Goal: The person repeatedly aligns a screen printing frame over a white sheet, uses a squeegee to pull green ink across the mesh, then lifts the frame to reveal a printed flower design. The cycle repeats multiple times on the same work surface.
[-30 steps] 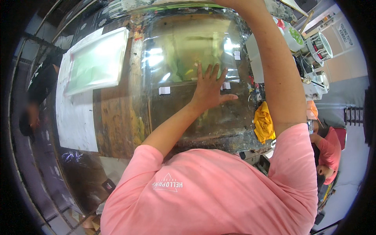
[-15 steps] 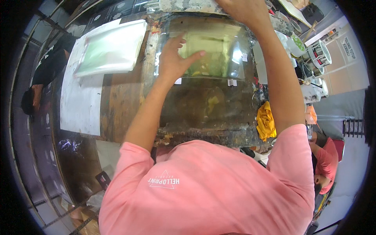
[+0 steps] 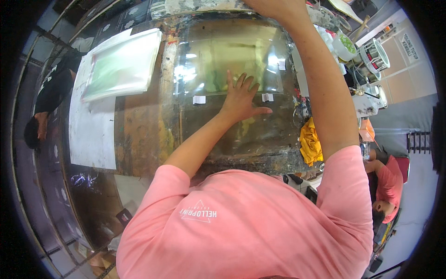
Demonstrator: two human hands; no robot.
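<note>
My left hand (image 3: 240, 98) is open, fingers spread, palm down at the near edge of a clear plastic sheet (image 3: 218, 69) with a yellow-green tint. It touches or hovers just over the sheet; I cannot tell which. Small white tabs sit along the sheet, one to the left of the hand (image 3: 199, 99), one to its right (image 3: 267, 97), and another at the right side (image 3: 281, 64). At the upper edge of the view my right hand (image 3: 274, 6) is cut off, its fingers hidden, beyond the sheet's far edge.
A stack of clear plastic sheets (image 3: 123, 65) lies on white paper (image 3: 92, 135) to the left. On the right are a yellow cloth (image 3: 311, 142), several tubs and cans (image 3: 374, 56). Another person in pink (image 3: 389, 183) is at the far right; a dark-clothed person (image 3: 58, 88) is at the left.
My left hand has moved right and nearer to me, from the sheet's left side to its near edge. My right hand has shifted slightly left at the upper edge.
</note>
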